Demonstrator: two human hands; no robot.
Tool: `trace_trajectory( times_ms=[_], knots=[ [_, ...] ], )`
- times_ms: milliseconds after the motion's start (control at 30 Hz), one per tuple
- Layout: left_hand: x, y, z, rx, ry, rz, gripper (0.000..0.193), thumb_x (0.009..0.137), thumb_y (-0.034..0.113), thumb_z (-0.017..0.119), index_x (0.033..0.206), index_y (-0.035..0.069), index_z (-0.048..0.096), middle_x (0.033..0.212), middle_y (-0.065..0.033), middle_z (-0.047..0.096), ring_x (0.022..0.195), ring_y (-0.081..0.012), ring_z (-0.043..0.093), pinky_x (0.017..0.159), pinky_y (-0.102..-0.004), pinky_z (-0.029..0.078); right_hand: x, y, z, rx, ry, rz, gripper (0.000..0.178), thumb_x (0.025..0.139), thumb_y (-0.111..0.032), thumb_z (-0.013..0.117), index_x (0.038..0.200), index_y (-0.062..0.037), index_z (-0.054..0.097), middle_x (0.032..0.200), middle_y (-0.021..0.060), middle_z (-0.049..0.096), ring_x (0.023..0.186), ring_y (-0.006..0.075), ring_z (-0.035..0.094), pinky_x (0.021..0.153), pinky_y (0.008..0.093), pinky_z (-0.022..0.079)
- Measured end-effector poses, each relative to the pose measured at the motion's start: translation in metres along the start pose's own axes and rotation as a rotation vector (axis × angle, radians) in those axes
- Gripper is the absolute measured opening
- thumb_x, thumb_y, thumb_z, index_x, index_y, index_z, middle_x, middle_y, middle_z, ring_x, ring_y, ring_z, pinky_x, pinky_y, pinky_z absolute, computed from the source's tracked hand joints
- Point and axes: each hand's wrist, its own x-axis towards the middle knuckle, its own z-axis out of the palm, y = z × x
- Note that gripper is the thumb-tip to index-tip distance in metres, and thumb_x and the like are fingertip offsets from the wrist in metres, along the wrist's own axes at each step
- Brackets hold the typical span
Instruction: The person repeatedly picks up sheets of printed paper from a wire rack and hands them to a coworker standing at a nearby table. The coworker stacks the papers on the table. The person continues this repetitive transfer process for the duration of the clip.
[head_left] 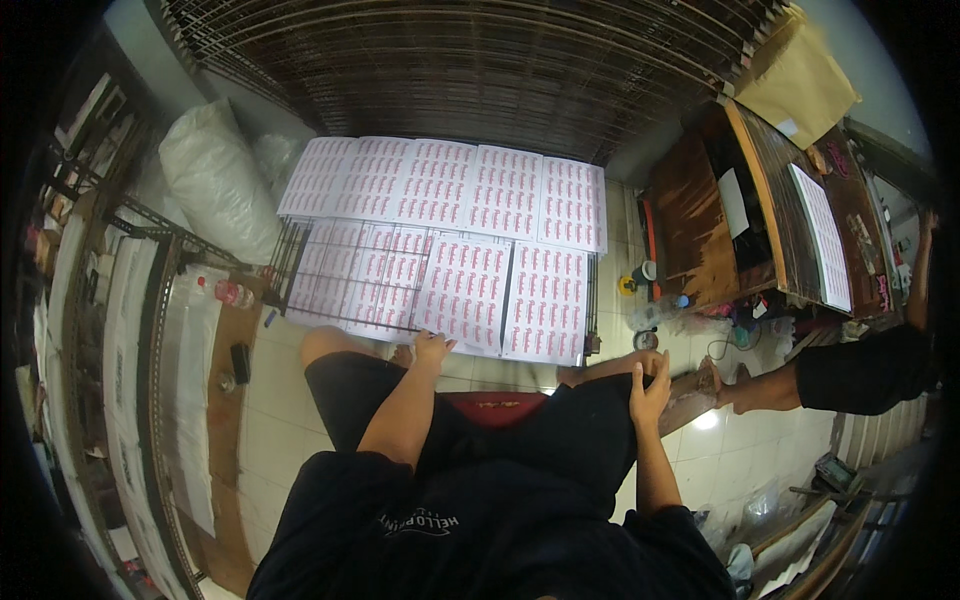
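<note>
Printed white sheets with rows of red lettering (465, 285) lie in two rows on a low wire drying rack in front of me. Across the left part of the front row runs a wire shelf (375, 322), its dark bars passing over the paper. My left hand (432, 347) is at the front bar of this shelf, its fingers closed on it; the fingertips are partly hard to make out. Beside my bent right knee, my right hand (650, 392) rests with its fingers stretched out and holds nothing.
Raised wire shelves (480, 70) loom behind the sheets. At right stands a wooden table (740, 200) with another printed sheet (820, 235). Another person's legs (850, 370) reach in from the right. A metal shelf unit (160, 400), plastic bottle (228, 291) and wrapped bundle (215, 175) are left.
</note>
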Motion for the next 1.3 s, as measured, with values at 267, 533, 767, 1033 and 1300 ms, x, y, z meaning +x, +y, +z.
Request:
trace_trajectory(
  times_ms=[267, 533, 767, 1033, 1300],
  knots=[
    [0.046, -0.025, -0.042, 1.461, -0.106, 0.547, 0.020, 0.077, -0.002, 0.054, 0.094, -0.006, 0.046, 0.086, -0.0147, 0.049, 0.077, -0.0249, 0.054, 0.072, -0.0407, 0.055, -0.001, 0.000, 0.009, -0.031, 0.043, -0.050, 0.060, 0.085, -0.041, 0.053, 0.129, -0.0024, 0.038, 0.121, 0.0207, 0.050, 0.112, 0.0366, 0.046, 0.094, 0.0449, 0.033],
    [0.037, -0.016, -0.018, 2.075, -0.244, 0.607, 0.029, 0.077, 0.016, 0.063, 0.088, -0.009, 0.053, 0.077, -0.0136, 0.055, 0.076, -0.0228, 0.057, 0.071, -0.0356, 0.052, -0.001, 0.001, 0.002, -0.079, 0.012, 0.010, 0.060, 0.085, -0.042, 0.051, 0.130, -0.0042, 0.038, 0.124, 0.0181, 0.048, 0.116, 0.0343, 0.043, 0.096, 0.0452, 0.031],
    [0.047, -0.027, -0.034, 1.998, -0.187, 0.725, 0.026, 0.080, 0.022, 0.059, 0.080, -0.005, 0.059, 0.066, -0.0110, 0.057, 0.069, -0.0232, 0.057, 0.067, -0.0352, 0.051, 0.001, -0.003, 0.006, -0.099, -0.010, 0.008, 0.060, 0.086, -0.042, 0.050, 0.132, -0.0067, 0.037, 0.124, 0.0162, 0.048, 0.115, 0.0331, 0.043, 0.096, 0.0447, 0.030],
    [0.047, -0.028, -0.030, 1.952, -0.152, 0.752, 0.025, 0.076, 0.023, 0.064, 0.077, -0.002, 0.060, 0.065, -0.0114, 0.058, 0.070, -0.0235, 0.057, 0.063, -0.0366, 0.049, 0.000, -0.006, 0.005, -0.099, -0.018, 0.014, 0.056, 0.087, -0.039, 0.050, 0.132, -0.0072, 0.037, 0.124, 0.0147, 0.049, 0.115, 0.0320, 0.044, 0.096, 0.0450, 0.030],
    [0.048, -0.037, -0.035, 1.904, -0.107, 0.937, 0.021, 0.077, 0.031, 0.064, 0.071, 0.010, 0.064, 0.063, -0.0084, 0.060, 0.064, -0.0277, 0.057, 0.058, -0.0390, 0.048, 0.000, -0.003, 0.004, -0.135, -0.001, 0.016, 0.055, 0.087, -0.039, 0.049, 0.131, -0.0075, 0.039, 0.125, 0.0149, 0.047, 0.116, 0.0325, 0.043, 0.097, 0.0450, 0.029]
  ],
)
